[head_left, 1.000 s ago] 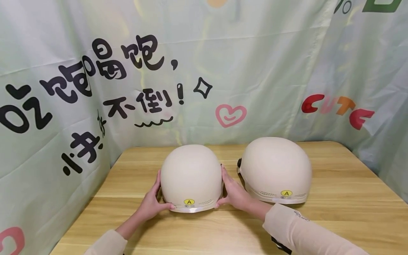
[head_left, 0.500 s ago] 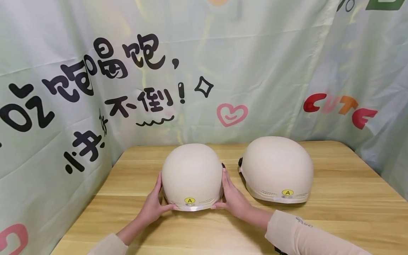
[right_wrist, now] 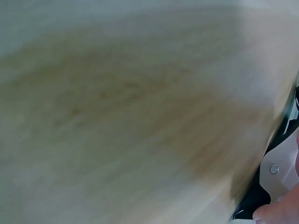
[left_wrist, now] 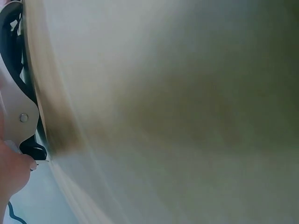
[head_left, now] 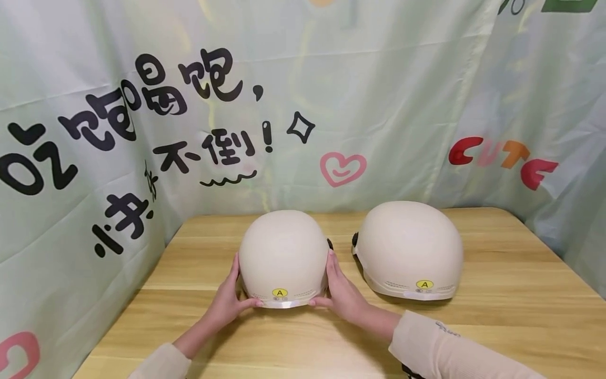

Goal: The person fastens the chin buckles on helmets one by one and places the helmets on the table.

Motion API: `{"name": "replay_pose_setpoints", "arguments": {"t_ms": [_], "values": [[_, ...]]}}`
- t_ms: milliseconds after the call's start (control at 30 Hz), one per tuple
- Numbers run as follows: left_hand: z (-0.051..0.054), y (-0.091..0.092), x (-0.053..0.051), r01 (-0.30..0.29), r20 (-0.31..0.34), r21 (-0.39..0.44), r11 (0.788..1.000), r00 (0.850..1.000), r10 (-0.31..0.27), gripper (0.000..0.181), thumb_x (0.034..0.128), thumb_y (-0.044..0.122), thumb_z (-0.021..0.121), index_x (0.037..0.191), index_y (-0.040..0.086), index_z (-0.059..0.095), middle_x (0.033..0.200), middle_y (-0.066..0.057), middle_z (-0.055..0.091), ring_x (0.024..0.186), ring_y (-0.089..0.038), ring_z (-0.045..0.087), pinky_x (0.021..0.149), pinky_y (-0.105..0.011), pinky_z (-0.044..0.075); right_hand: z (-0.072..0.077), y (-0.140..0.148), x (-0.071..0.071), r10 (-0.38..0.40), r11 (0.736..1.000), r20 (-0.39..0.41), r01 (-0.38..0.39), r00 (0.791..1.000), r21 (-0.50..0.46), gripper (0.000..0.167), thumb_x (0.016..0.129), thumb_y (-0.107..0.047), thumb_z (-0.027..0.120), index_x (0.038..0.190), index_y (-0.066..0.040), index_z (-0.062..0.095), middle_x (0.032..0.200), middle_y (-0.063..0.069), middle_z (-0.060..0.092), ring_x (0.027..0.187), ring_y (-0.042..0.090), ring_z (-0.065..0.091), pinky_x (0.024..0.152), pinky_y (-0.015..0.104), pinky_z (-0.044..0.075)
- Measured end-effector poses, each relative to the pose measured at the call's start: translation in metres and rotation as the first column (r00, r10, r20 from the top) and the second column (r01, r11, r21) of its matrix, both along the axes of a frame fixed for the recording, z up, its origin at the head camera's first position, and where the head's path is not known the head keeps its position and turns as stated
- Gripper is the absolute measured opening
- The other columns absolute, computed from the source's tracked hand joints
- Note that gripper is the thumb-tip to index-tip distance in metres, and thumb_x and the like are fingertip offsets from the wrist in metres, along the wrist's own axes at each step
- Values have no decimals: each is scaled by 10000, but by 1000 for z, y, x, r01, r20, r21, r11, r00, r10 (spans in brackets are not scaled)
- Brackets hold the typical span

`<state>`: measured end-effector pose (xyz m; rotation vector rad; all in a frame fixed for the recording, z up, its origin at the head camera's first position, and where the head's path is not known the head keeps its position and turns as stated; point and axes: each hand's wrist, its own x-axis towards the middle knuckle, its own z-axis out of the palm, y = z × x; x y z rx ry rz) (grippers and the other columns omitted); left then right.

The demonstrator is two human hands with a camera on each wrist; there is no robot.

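Observation:
A cream helmet (head_left: pixel 284 252) with a yellow "A" sticker (head_left: pixel 280 292) near its lower rim is on the wooden table, held between both hands. My left hand (head_left: pixel 226 301) grips its left side, fingers along the shell and thumb at the lower rim. On the opposite side my right hand (head_left: pixel 346 297) grips it the same way, its fingertips just below a black fitting (head_left: pixel 330 244). Each wrist view shows a riveted side of the helmet, a rivet (left_wrist: pixel 24 117) at left and a rivet (right_wrist: pixel 274 169) at right, with dark parts inside the rim. The helmet's underside is hidden in the head view.
A second cream helmet (head_left: pixel 409 247), with the same sticker, sits to the right, near my right forearm. The wooden table (head_left: pixel 511 326) has a rounded far corner. Behind it hangs a pale green printed curtain (head_left: pixel 388 105), which also runs along the left side.
The held helmet has shifted slightly away from me with both hands on it. More of the black fitting at its right side shows now. The second helmet has stayed put.

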<state>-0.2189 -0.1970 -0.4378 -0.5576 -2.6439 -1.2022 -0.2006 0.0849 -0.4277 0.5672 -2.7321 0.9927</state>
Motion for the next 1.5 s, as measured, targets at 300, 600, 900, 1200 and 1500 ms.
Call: {"name": "replay_pose_setpoints", "arguments": {"t_ms": [300, 600, 900, 1200, 1500], "values": [[5, 0, -13, 2, -2, -36, 999, 1000, -2, 1259, 597, 278, 822, 1499, 115, -42, 1530, -213, 140, 1375, -413, 213, 1095, -533, 217, 2, -1, -8, -9, 1000, 3, 9, 1000, -7, 1118, 713, -309, 781, 1430, 137, 47, 1480, 352, 96, 1337, 447, 277, 1015, 501, 379], [7, -1, -25, -1, 65, -59, 998, 998, 5, 1261, 604, 298, 826, 1497, 99, -41, 1526, -222, 141, 1373, -414, 207, 1099, -538, 207, 1, -3, -17, -24, 1000, 48, 24, 999, -13, 1142, 710, -319, 785, 1430, 134, 23, 1486, 349, 66, 1345, 449, 257, 1027, 507, 367], [10, -2, -33, -26, 123, -105, 994, 992, 39, 1254, 626, 335, 813, 1491, 69, -54, 1530, -216, 123, 1378, -399, 202, 1106, -523, 208, 2, -6, -27, -8, 999, 97, 12, 995, -37, 1170, 708, -320, 787, 1427, 135, -16, 1495, 337, 6, 1376, 435, 184, 1079, 499, 300], [12, -4, -32, -30, 120, -103, 994, 992, 42, 1248, 630, 384, 802, 1486, 32, -34, 1537, -214, 93, 1388, -398, 177, 1109, -528, 203, 9, -1, -28, 31, 999, 134, -27, 990, -29, 1142, 731, -318, 773, 1443, 100, -15, 1510, 306, 15, 1389, 420, 164, 1098, 515, 261], [55, 8, -28, -101, 60, -124, 987, 992, 109, 916, 782, 397, 717, 1451, -8, 239, 1515, -261, 154, 1389, -442, 160, 1080, -604, 205, 34, 38, -25, 94, 994, -198, -80, 976, 79, 600, 772, -107, 729, 1284, 84, 483, 1076, 237, 638, 944, 342, 636, 831, 423, 528]]}}
